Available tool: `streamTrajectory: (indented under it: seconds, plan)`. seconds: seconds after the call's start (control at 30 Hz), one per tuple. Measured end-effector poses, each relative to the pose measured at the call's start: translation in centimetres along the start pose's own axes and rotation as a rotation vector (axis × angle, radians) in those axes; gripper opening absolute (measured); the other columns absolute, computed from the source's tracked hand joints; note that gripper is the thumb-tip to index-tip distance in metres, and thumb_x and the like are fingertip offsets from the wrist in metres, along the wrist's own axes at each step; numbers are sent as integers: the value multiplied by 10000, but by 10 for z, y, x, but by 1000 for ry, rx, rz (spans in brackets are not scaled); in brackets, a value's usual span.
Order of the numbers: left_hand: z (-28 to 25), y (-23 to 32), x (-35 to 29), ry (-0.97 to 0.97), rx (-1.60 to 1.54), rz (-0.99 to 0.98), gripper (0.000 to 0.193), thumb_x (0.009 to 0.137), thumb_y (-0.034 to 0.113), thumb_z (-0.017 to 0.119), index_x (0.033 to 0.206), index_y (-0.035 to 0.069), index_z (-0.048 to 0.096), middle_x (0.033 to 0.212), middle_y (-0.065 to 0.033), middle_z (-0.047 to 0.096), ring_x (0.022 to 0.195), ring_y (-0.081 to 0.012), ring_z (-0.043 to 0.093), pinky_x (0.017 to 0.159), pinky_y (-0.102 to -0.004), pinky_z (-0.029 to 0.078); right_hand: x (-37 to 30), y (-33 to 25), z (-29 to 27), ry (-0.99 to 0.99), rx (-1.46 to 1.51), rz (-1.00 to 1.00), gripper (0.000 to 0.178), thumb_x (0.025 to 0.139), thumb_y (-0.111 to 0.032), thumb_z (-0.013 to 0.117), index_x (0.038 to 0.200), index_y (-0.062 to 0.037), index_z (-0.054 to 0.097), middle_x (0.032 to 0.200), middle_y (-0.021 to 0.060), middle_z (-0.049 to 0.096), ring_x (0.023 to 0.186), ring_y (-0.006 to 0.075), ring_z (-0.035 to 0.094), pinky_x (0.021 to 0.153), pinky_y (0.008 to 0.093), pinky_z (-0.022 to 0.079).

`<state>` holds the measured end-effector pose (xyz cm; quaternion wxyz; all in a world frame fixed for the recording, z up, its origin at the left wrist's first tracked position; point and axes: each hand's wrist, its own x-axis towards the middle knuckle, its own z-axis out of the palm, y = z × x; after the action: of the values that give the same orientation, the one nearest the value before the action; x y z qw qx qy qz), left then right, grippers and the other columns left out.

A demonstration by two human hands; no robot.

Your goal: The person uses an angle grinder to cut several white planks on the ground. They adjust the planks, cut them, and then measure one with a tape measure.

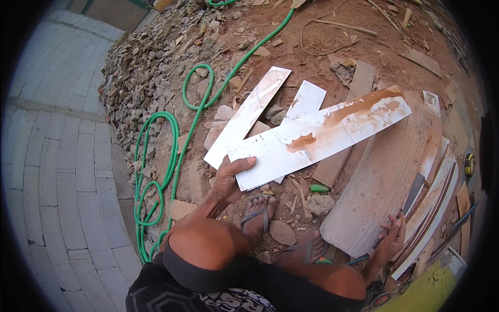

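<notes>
A long white board (pixel 312 138), smeared with reddish-brown mud, slants up and to the right in front of me. My left hand (pixel 228 177) grips its near left end, thumb flat on top. Under or beside it lie two more white strips, one at the left (pixel 249 114) and one behind (pixel 304 101). Low on the right, my right hand (pixel 392 236) has its fingers curled around the dark handle of a tool with a flat grey blade (pixel 414 193). The blade points up and away; its exact kind is unclear.
A thick wooden plank (pixel 374 182) lies by my feet. Beyond the right hand are stacked strips (pixel 434 203) and a yellow-black tape measure (pixel 469 164). A green hose (pixel 174 151) coils at left beside rubble (pixel 140 78) and grey paving (pixel 67 156).
</notes>
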<state>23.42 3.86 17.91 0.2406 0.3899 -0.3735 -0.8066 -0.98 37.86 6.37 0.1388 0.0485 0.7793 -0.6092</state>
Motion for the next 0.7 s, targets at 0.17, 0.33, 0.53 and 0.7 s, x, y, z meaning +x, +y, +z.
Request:
streamTrajectory:
  seconds: [0.17, 0.33, 0.53, 0.7]
  plan:
    - [-32, -15, 12, 8, -171, 68, 596, 887, 38, 724, 1419, -36, 467, 1285, -175, 649, 1153, -273, 681, 1002, -438, 578, -1, -9, 38, -128, -77, -83, 425, 1078, -227, 547, 1418, 27, 569, 1070, 90, 714, 747, 67, 597, 600, 196, 404]
    - [-67, -16, 6, 131, -136, 124, 662, 873, 21, 726, 1457, -35, 422, 1327, -177, 624, 1204, -277, 650, 1066, -434, 532, -4, -10, 77, -290, -13, -100, 400, 1072, -177, 553, 1399, 54, 571, 1062, 114, 717, 763, 109, 615, 671, 240, 469]
    - [-102, -40, 2, 210, -224, 39, 734, 865, 8, 707, 1511, -30, 358, 1435, -180, 545, 1329, -307, 555, 1158, -458, 446, -9, -28, 106, -385, -70, -128, 362, 1061, -137, 564, 1354, 73, 597, 1041, 137, 724, 806, 127, 657, 718, 264, 519]
    - [-102, -43, 2, 196, -235, 66, 698, 868, 24, 688, 1500, -18, 393, 1424, -168, 572, 1335, -306, 554, 1175, -452, 421, -9, -15, 104, -390, -75, -210, 350, 1039, -134, 607, 1338, 50, 616, 1012, 147, 729, 789, 137, 679, 713, 276, 540]
